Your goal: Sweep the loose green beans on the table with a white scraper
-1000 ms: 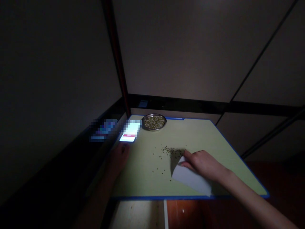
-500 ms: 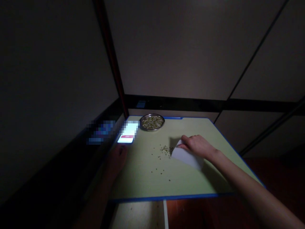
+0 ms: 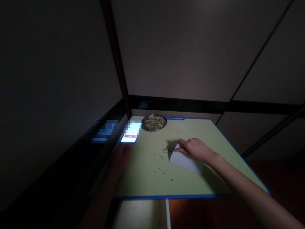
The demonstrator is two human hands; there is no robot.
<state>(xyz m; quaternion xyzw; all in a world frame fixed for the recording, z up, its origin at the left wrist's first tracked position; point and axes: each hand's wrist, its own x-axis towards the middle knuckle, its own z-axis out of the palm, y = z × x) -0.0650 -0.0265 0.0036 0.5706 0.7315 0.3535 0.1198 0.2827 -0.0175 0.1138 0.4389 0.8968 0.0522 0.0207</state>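
In the head view my right hand [image 3: 196, 149] pinches the top edge of a sheet of white paper [image 3: 187, 162], which stands tilted on the table. The paper's left edge touches a loose cluster of small green beans [image 3: 168, 149], and part of the cluster is hidden behind it. A few single beans lie scattered toward the near side. My left hand [image 3: 121, 156], in dim light, rests with curled fingers at the table's left side, just below a lit phone [image 3: 130, 139]. I see nothing in it.
A round metal dish [image 3: 154, 123] of beans stands at the back left of the pale green table [image 3: 143, 184] with blue edging. Below the front edge is an open drawer [image 3: 143, 214]. Dark panels [image 3: 176, 63] rise behind and on the left.
My right hand and the paper have moved slightly left over the table, against the bean cluster. The whole view has shifted a little. My left hand keeps its place by the phone.
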